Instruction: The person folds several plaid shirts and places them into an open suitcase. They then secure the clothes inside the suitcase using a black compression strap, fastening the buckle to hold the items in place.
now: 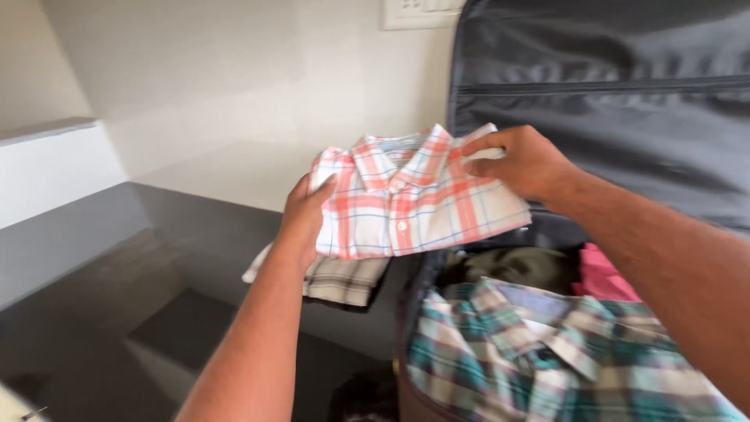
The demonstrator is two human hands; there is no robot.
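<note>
A folded shirt [414, 199], white with orange-red and blue checks, hangs in the air between both hands. My left hand [303, 215] grips its left edge and my right hand [522, 160] pinches its upper right corner near the collar. The shirt is above the left rim of an open dark suitcase [422, 273]. Inside the suitcase lies a folded green, white and grey plaid shirt [539, 352], with an olive garment [519, 266] and a pink one [605, 273] behind it.
The suitcase's grey lined lid [625, 94] stands upright at the right. A folded beige-and-dark checked garment [340, 277] lies on the dark countertop [117, 289] beside the suitcase. A white wall with a switch plate [418, 12] is behind.
</note>
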